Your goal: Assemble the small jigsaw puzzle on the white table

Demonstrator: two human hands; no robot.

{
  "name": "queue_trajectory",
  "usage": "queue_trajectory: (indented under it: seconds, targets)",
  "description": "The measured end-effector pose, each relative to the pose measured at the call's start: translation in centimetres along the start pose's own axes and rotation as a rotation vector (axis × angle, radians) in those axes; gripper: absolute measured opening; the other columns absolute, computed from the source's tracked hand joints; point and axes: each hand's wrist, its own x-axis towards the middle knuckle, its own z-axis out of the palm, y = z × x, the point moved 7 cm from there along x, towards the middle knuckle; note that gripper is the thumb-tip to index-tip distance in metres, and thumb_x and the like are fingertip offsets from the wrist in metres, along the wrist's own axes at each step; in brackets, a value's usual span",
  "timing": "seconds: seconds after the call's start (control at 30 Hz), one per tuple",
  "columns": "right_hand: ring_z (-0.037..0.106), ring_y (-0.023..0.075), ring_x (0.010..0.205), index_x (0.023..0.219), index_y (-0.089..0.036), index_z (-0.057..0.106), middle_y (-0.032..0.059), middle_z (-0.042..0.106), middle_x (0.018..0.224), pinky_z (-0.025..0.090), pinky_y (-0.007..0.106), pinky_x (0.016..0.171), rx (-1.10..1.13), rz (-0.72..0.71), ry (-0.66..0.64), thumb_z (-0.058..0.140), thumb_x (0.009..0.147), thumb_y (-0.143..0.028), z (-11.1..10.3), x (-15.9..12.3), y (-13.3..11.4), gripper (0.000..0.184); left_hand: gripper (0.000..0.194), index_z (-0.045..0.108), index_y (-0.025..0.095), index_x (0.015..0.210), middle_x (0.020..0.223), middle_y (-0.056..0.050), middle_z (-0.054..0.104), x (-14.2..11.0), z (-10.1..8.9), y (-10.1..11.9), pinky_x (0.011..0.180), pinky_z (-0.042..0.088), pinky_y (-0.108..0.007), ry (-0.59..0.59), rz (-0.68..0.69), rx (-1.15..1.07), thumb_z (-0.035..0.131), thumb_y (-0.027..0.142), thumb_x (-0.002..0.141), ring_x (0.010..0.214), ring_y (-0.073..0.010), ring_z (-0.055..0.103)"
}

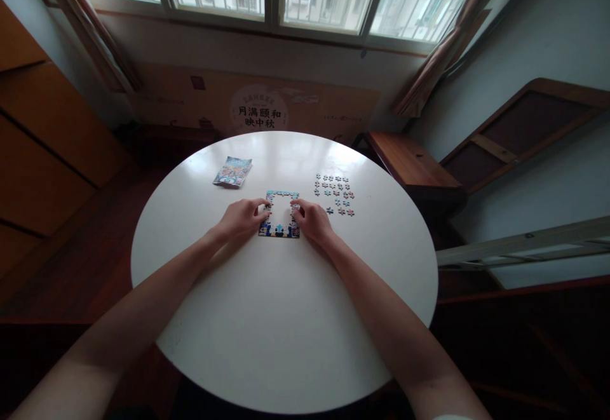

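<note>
A partly assembled jigsaw puzzle [279,232] lies flat on the white round table [276,318]. Its border forms a rectangle, and white tabletop shows through the middle. At the border's left side is my left hand [242,215], thumb and fingers bent against the edge. My right hand [311,218] grips the opposite side in the same way, its fingertips on the pieces. Parts of both side borders are hidden under the fingers. Right of my right hand, several loose puzzle pieces [333,185] lie spread in rough rows.
A crumpled, colourful printed packet [232,172] lies on the table at the back left. Behind the table stand a printed cardboard panel [305,99] and barred windows. A wooden stool or small table [412,162] is at the right, and an orange cabinet [42,128] at the left.
</note>
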Motion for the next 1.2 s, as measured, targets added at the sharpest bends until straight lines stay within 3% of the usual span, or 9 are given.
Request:
queue_trajectory:
  seconds: [1.2]
  targets:
    - [0.065,0.0189,0.077,0.116,-0.023,0.068,0.0045,0.073,0.086,0.044,0.027,0.073,-0.002,-0.002,0.001,0.048,0.090,-0.027,-0.08,-0.07,-0.11,0.033,0.039,0.066,0.028,0.117,0.072,0.001,0.067,-0.08,-0.04,0.14,0.056,0.032,-0.024,-0.009,0.005,0.006,0.050,0.048,0.087,0.063,-0.0152,0.059]
